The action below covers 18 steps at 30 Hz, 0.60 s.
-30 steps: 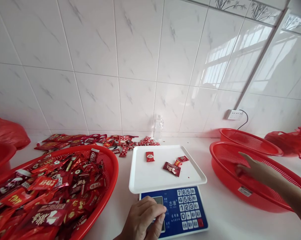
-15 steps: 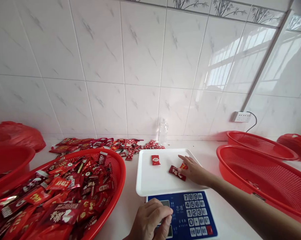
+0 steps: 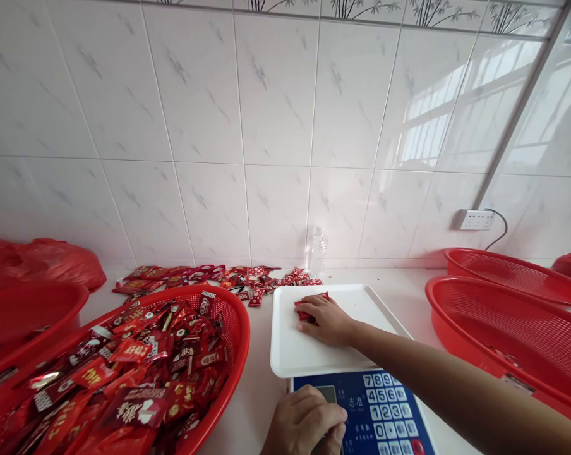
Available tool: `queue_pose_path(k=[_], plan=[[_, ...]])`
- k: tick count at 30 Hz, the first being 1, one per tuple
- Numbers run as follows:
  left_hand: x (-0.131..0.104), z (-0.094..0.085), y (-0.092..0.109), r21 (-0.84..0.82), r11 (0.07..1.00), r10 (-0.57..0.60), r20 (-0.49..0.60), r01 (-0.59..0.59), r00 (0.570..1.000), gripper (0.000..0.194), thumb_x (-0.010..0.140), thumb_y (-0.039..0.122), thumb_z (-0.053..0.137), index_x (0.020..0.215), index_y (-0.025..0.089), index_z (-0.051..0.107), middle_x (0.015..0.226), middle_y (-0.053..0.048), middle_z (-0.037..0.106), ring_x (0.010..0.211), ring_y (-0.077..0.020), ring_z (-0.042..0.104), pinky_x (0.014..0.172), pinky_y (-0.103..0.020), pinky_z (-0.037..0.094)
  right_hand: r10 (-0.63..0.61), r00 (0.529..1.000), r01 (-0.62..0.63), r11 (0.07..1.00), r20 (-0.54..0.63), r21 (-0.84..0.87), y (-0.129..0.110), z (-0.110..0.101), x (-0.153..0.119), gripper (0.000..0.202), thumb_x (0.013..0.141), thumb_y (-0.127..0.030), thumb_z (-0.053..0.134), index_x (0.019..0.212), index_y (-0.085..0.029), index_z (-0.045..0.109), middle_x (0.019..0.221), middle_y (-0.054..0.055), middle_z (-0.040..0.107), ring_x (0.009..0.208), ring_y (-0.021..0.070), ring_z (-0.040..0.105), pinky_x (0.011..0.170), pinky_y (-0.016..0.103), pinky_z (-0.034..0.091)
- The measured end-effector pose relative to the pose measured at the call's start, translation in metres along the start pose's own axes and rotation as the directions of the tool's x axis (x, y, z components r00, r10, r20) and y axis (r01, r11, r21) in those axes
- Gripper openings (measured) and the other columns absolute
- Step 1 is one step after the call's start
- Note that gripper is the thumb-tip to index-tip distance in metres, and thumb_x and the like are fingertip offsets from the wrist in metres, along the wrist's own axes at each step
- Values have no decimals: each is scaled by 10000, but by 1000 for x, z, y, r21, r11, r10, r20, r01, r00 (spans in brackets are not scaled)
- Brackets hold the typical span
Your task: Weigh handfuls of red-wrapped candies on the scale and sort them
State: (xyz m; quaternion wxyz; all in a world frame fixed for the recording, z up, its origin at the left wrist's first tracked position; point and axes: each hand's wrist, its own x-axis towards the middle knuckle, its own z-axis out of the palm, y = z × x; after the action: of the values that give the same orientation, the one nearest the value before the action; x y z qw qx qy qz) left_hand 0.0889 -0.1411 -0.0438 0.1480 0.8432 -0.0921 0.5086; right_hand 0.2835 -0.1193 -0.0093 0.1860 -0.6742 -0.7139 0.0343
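While our right hand (image 3: 328, 321) lies over the red packets (image 3: 304, 315) on the white tray (image 3: 284, 349), its fingers curve around them, though we cannot tell how firmly they grip. We hold our left hand (image 3: 307, 420) curled narrowly over the blue panel of the scale (image 3: 354, 399), thumb near forefinger; whether anything sits inside, we cannot tell. To our left stands a red basket (image 3: 242, 316) heaped with wrapped packets; beyond the tray, a clear bottle (image 3: 318, 254) stands near the tiled wall (image 3: 276, 95).
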Motion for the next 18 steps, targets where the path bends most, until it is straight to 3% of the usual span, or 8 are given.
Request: queue_pose_path(k=[7,18], plan=[[3,0,2,-10,1000,-12,-12,12,1000,114,881,133,480,945,170,568,631,-25,641,539,-131,579,548,-224,502,-70,993,63,995,-98,-72,-3,2,-3,257,912,-426,519,1015,-223,638,1030,65,631,985,226,550,804,336,439],[4,-4,2,12,1000,-22,17,22,1000,133,874,106,490,955,170,573,656,-29,656,572,-135,592,573,-226,514,-59,980,50,998,-191,-48,-2,-1,-4,215,929,-384,515,927,-204,632,907,51,639,801,175,611,701,270,442]])
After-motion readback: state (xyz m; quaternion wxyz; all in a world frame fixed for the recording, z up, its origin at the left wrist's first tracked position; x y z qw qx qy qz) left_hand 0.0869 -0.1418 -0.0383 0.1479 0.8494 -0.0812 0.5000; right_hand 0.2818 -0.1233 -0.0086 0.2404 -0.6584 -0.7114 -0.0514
